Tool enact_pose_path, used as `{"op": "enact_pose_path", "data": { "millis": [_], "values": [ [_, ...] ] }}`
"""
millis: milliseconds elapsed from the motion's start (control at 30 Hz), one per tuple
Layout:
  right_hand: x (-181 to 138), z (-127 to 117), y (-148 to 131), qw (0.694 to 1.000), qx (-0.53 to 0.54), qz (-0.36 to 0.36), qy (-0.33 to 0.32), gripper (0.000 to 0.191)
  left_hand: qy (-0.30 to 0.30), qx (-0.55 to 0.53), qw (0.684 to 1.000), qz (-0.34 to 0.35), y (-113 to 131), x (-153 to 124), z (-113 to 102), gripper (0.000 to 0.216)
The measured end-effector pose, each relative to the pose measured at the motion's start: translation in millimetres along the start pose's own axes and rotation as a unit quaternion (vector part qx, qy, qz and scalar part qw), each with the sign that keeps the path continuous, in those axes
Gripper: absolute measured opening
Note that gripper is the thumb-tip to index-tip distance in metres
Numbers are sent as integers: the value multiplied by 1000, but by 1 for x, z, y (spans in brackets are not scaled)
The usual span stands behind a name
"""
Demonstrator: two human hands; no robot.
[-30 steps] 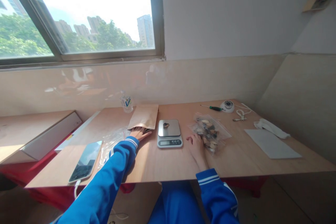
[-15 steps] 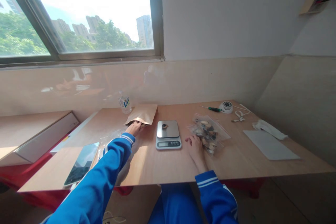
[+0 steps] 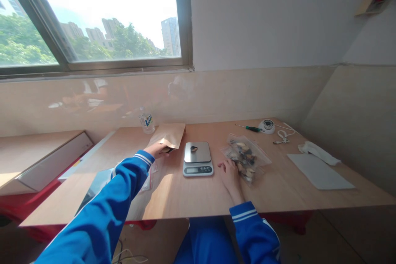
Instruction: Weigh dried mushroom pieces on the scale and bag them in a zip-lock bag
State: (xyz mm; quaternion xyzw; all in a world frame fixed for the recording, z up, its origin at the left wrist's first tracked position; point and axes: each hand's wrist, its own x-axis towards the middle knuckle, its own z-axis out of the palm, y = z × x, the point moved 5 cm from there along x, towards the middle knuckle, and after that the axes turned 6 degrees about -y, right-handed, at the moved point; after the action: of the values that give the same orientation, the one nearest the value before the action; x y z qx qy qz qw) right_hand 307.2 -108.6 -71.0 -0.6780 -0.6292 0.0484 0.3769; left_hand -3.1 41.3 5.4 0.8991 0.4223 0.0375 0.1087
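My left hand [image 3: 156, 149] grips the near edge of a brown paper bag [image 3: 168, 135] and holds that edge a little off the wooden table [image 3: 192, 189]. Right of the bag stands a small digital scale [image 3: 198, 158] with one dark piece on its steel plate. My right hand [image 3: 229, 170] rests on the table, fingers loosely curled, touching the near corner of a clear plastic bag [image 3: 246, 154] filled with mixed dark and pale pieces.
A small plastic bottle [image 3: 146, 121] stands behind the paper bag. A phone [image 3: 93, 187] lies at the left, partly behind my sleeve. At the far right are a green screwdriver [image 3: 249, 128], a round white device [image 3: 267, 125], a cable, a grey sheet [image 3: 318, 171] and a white cloth [image 3: 316, 151].
My left hand has taken hold of the paper bag's near edge and raised it from the table. My sleeve now covers most of the phone. The right hand has stayed put.
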Motion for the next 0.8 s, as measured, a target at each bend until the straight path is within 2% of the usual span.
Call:
{"op": "enact_pose_path", "data": {
  "millis": [100,167,333,400,467,567,667,800],
  "values": [
    [0,0,0,1000,3,1,5,27,-49,-42,998,25,-1,-6,3,49],
    [0,-1,-1,1000,4,3,4,27,-71,-75,994,18,-4,-10,5,53],
    [0,-2,-2,1000,3,7,-8,27,-38,-173,984,-25,-8,-19,4,56],
    [0,-2,-2,1000,6,8,-8,27,-39,-266,960,-72,-8,-22,5,55],
    [0,-1,-1,1000,11,9,-7,28,-40,-373,919,-120,-6,-25,6,55],
    [0,0,0,1000,15,10,-7,28,-30,-495,856,-146,2,-30,5,55],
    [0,0,0,1000,12,8,-7,27,-64,-548,818,-162,13,-39,8,48],
    [0,0,0,1000,10,11,-12,27,-137,-580,788,-158,31,-50,20,38]
  ]
}}
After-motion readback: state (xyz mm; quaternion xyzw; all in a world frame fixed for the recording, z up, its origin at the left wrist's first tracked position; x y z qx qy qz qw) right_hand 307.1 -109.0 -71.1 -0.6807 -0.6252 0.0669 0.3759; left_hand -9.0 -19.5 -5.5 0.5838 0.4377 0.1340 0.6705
